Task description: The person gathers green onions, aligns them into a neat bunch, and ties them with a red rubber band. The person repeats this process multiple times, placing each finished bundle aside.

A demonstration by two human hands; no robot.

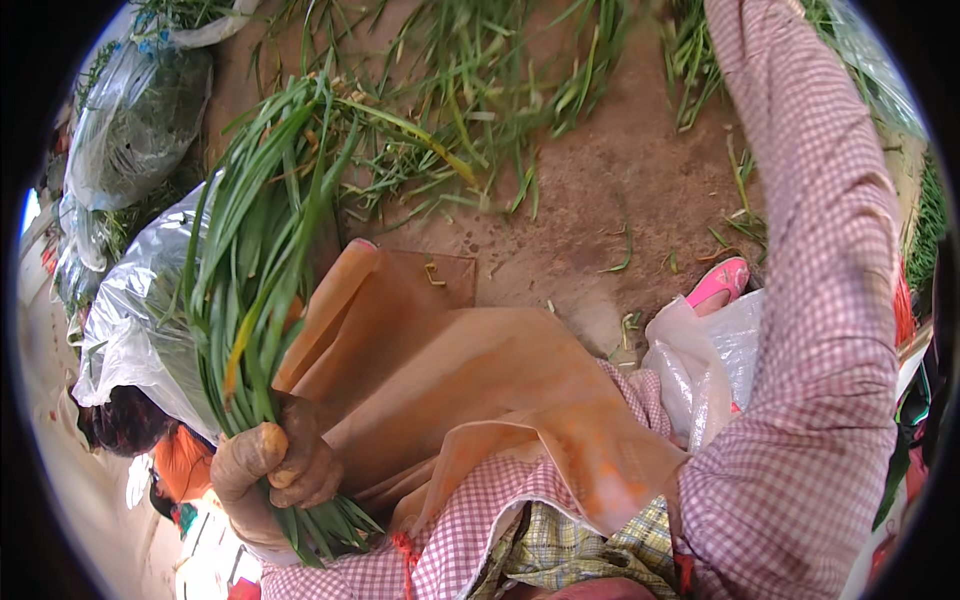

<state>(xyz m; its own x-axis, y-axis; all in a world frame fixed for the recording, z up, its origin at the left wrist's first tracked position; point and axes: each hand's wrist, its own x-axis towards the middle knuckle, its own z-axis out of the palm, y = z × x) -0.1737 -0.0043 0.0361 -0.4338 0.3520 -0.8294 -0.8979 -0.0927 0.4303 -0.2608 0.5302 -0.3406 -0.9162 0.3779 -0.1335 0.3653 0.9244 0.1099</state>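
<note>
My left hand (pixel 277 465) is closed around a bunch of long, flat-leaved greens (pixel 255 247) that look like garlic chives. The fingers grip it near one end, and a short leafy tuft sticks out below the fist. Its longer part rises to the top left, with a few yellowed leaves among the green. A brown apron (pixel 450 360) covers my lap beside it. My right hand is out of view; only the checked right sleeve (pixel 817 225) shows, stretched towards the top edge. Loose greens (pixel 480 82) lie scattered on the ground ahead of me.
Clear plastic bags (pixel 142 127) of greens stand at the left. Another plastic bag (pixel 142 315) lies close behind the bunch. A person in orange (pixel 182 465) is at the lower left. A pink shoe (pixel 718 285) rests on the brown ground (pixel 570 195), near more greens (pixel 690 67).
</note>
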